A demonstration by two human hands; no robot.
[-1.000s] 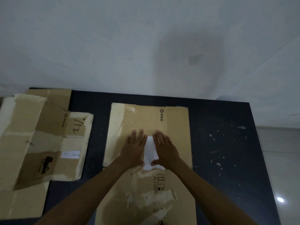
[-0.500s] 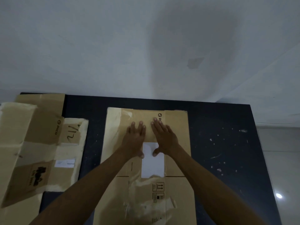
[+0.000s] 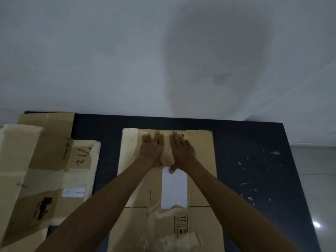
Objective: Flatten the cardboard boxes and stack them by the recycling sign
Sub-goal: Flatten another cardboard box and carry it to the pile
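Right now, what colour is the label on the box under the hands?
White, plain, on the brown box; label shows in the head view.

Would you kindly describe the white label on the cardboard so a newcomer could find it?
On the dark table, take the flattened box in the middle, under both hands. The white label is the tall blank rectangle on it, just below the right hand; the left pile's label is smaller and wide.

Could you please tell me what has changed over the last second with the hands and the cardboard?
Both hands, left hand and right hand, slid flat along the flattened box toward its far edge, uncovering the white label. Nothing was gripped or released. The cardboard pile stayed put.
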